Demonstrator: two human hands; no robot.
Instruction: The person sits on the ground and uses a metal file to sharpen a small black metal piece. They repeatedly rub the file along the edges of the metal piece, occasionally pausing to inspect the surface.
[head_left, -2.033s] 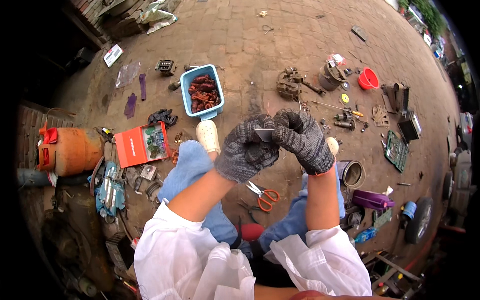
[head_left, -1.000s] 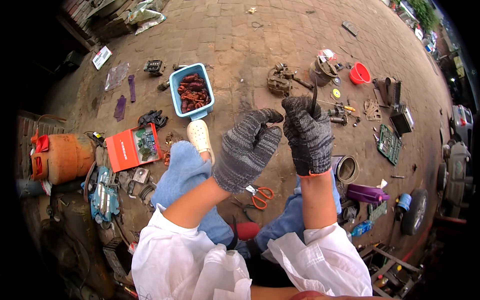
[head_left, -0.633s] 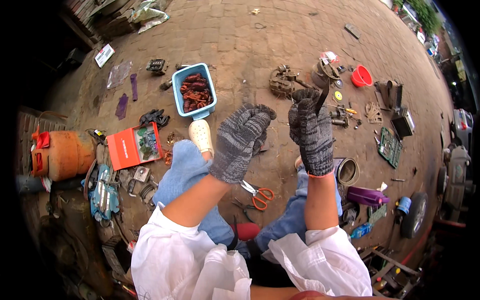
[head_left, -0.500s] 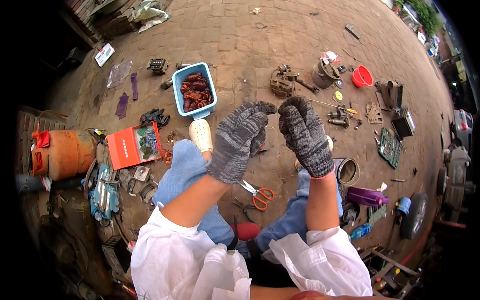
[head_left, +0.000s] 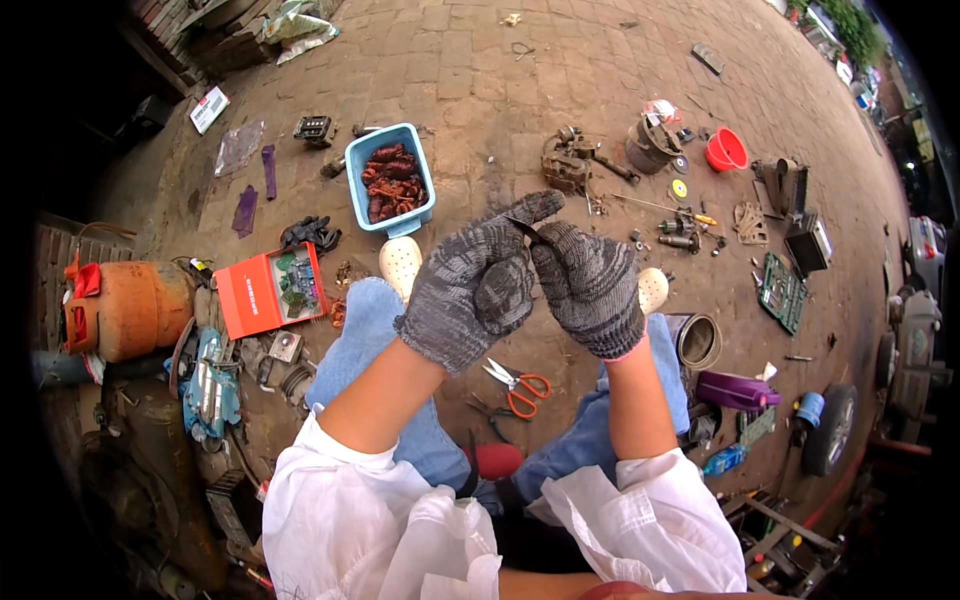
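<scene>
My left hand point(head_left: 465, 285), in a grey knit glove, is curled, its forefinger reaching up and right; what it holds is unclear. My right hand point(head_left: 590, 290), similarly gloved, pinches a thin dark strip point(head_left: 525, 230), perhaps a blade, against the left fingers. Below them on the ground lie orange-handled scissors point(head_left: 520, 385) and dark pliers point(head_left: 490, 418). A blue tub point(head_left: 362, 180) holding reddish-brown tangled pieces stands beyond my left foot. An open orange box point(head_left: 245, 295) with small coloured pieces lies to the left.
A rusty orange gas cylinder point(head_left: 130, 310) stands at left. Metal parts point(head_left: 565, 165), a red bucket point(head_left: 728, 150) and a green tool case point(head_left: 780, 295) lie right of the tub. A purple case point(head_left: 730, 390) and a wheel point(head_left: 828, 430) are at lower right, on a brick-paved floor point(head_left: 470, 70).
My hands first held a grey flat piece together, then drew apart, the dark strip upright in my right. They have since come back together, with the strip tilted between them.
</scene>
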